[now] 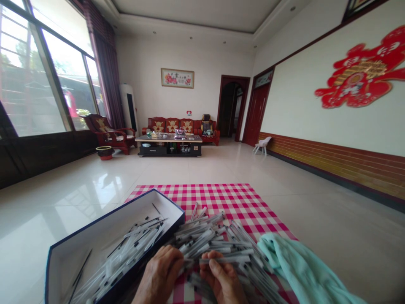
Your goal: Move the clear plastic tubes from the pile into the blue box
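Observation:
My right hand [223, 276] pinches a translucent pen [232, 259] between thumb and fingers; it lies almost level, its end pointing right. Close beside it, my left hand [163, 270] has its fingers curled together near the pen's left end. What the left fingers hold is hidden and a little blurred. Just beyond both hands spreads a loose pile of translucent pens [202, 240] with black ends. To the left stands an open white box [104, 223] with a dark blue edge. Inside it lie many pens [136, 249] and thin dark refills [82, 268].
The pile rests on a pink-and-white checked cloth [221, 194]. A mint-green cloth [294, 261] lies at the right edge. Farther off are a low coffee table [169, 139], a wooden sofa [172, 125], an armchair [109, 131] and a small chair [262, 145].

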### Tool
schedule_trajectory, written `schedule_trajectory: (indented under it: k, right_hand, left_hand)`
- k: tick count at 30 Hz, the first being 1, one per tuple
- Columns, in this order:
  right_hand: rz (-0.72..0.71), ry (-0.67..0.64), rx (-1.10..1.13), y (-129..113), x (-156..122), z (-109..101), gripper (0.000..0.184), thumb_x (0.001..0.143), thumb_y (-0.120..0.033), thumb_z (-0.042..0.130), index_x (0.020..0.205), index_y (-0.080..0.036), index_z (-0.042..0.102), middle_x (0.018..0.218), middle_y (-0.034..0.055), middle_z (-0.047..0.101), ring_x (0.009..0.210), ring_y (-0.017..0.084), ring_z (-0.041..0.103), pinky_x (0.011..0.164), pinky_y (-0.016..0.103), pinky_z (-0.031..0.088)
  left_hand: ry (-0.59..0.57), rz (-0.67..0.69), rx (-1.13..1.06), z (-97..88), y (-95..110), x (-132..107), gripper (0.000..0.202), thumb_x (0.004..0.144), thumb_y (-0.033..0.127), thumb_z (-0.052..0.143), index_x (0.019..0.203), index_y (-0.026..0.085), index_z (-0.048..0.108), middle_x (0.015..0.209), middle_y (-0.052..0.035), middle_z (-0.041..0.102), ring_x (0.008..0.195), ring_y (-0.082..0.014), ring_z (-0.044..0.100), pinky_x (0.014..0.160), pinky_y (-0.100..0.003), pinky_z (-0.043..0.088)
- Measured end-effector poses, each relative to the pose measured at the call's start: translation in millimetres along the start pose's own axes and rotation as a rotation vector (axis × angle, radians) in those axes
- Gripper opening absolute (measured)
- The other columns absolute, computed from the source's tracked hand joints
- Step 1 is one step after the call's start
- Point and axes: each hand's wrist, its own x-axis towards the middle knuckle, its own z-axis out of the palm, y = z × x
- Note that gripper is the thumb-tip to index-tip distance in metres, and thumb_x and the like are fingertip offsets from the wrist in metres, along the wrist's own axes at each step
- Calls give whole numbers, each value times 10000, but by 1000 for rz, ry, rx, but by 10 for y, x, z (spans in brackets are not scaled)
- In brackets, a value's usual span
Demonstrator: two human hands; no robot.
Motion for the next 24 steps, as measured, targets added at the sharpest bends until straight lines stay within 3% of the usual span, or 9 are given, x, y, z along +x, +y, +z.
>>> schedule_trajectory:
  k: [6,12,15,19,24]
  right_hand:
    - [-56,28,10,-100,-8,-15,316,597,-292,847,846,-174,693,865,42,740,764,177,686,690,290,554]
    - [-71,8,8,-126,-2,-32,302,634,-310,824,863,-174,680,893,67,746,783,181,684,707,301,540]
    - [-52,-9,-22,-113,1,-16,316,624,-322,827,849,-168,667,898,76,742,749,184,685,679,310,533]
    - [-16,-67,-56,-83,-9,-8,312,644,-336,811,844,-169,639,848,61,731,740,200,690,666,316,517]
    - [54,-221,-130,-17,-30,-14,294,698,-394,752,824,-176,599,721,25,692,710,207,680,628,301,482]
  left_hand:
    - [-16,-247,-69,-407,-276,15,235,871,390,476,795,247,646,701,39,679,666,-145,630,628,-213,458]
    - [277,-555,53,-697,-621,-43,251,763,461,549,821,272,701,748,32,740,710,-182,682,621,-216,471]
    - [321,-674,254,-751,-628,-40,248,776,435,522,820,278,709,747,9,747,716,-213,687,602,-249,455]
    - [289,-702,360,-752,-543,-14,290,788,480,506,801,261,695,762,-23,743,724,-241,680,601,-282,443]
    - [362,-596,279,-626,-402,23,250,780,455,527,747,258,677,731,-10,714,724,-224,659,628,-284,436]
